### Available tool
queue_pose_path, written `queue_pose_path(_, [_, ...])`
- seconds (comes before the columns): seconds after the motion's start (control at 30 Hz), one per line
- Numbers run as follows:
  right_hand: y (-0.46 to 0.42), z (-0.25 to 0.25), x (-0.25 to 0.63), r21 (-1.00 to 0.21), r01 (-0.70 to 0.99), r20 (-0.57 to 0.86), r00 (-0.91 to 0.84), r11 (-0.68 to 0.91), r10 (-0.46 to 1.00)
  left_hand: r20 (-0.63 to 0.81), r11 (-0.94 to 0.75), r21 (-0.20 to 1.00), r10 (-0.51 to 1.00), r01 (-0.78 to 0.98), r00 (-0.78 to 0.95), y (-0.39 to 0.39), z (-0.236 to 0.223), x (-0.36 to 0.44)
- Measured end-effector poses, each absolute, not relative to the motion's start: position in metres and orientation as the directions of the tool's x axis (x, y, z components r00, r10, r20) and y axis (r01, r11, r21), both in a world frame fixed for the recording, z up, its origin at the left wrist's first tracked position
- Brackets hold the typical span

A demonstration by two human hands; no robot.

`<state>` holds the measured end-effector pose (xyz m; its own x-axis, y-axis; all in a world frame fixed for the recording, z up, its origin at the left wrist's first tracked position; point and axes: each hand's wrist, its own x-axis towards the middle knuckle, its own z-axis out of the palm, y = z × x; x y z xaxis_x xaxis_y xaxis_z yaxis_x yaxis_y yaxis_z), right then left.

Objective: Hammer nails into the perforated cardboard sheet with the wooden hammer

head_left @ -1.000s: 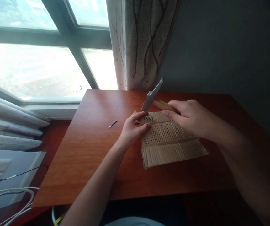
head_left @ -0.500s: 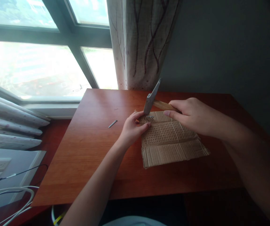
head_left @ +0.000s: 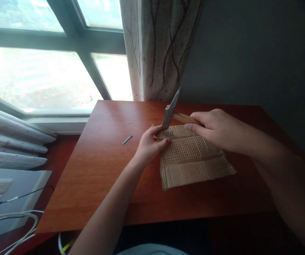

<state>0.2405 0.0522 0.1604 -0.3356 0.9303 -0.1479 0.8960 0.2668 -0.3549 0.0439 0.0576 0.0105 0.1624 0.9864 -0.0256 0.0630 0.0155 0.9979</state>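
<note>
Progress partial: a short row of metal pins stands in the folded, hole-dotted cardboard on the bench; loose pins lie apart, unset. Right hand: fingers closed around the handle of the hammer, its head beside the left hand. Left thumb and forefinger parted at the cardboard; any pinch cannot be confirmed. Total remaining undeterminable.

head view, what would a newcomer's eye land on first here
Probably the hammer, gripped by its wooden handle in the right hand, its metal head angled over the far left part of the cardboard. That cardboard, dotted with rows of small holes, has the left hand at its left edge. The glaring window at upper left competes.
</note>
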Motion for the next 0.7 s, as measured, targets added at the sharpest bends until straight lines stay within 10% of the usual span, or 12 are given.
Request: queue_pose_path(0.7, [0.0477, 0.1609, 0.2393, -0.37, 0.896, -0.103, -0.303, 0.246, 0.947, 0.019, -0.024, 0.999, 0.994, 0.043, 0.112, 0.0574, 0.0103, 0.0439])
